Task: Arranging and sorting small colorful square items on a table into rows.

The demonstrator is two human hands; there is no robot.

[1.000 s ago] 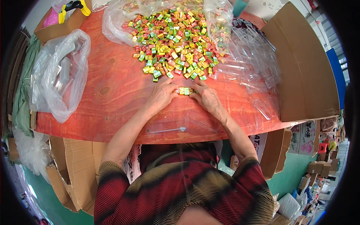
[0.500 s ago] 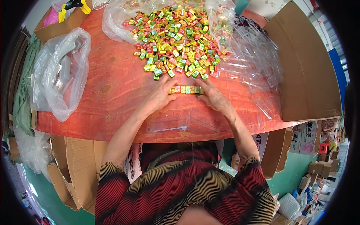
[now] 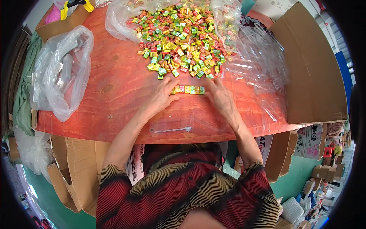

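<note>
A short row of small colourful packets [image 3: 187, 89], red, yellow and green, lies crosswise on the red tabletop in front of me. The thumb and fingers of my left hand [image 3: 163, 95] close round its left end. By the right end is my right hand [image 3: 222, 100], its fingers bent downward and smeared by motion; whether they pinch a packet is hidden. Just beyond both hands spreads a large heap of the same packets [image 3: 179, 42]. Nearer to me, a clear plastic case [image 3: 171, 130] lies flat close to the table's edge.
Clear plastic cases [image 3: 261, 57] pile up right of the heap, beside an upright cardboard sheet [image 3: 309, 65]. A clear bag [image 3: 78, 86] holding more cases sits at the left. Behind it stands a cardboard box [image 3: 61, 28] with yellow-and-black handles in it. Open cartons [image 3: 85, 164] are below the table.
My right hand has drawn slightly away from the row's right end, and its fingers have bent down. My left hand stays at the left end.
</note>
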